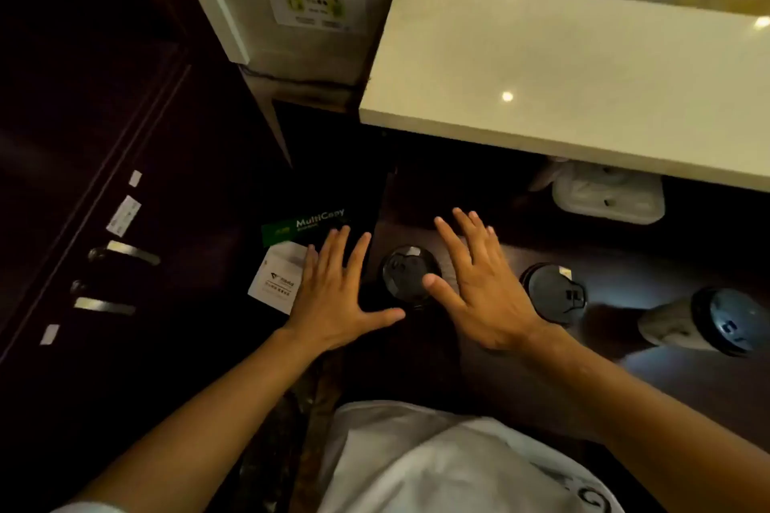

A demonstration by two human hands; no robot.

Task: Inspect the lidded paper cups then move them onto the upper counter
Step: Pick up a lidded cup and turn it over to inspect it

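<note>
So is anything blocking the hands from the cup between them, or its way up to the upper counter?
Nothing visible. The left hand and right hand flank the nearest lidded cup, both open. The upper counter looks bare, though its front edge overhangs the lower surface.

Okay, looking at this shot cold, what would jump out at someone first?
First, the two open hands, the left hand and right hand, spread flat on either side of a black-lidded cup on the dark lower counter. Two more lidded cups line up to the right. Above them, the pale upper counter gleams bright and bare.
</note>
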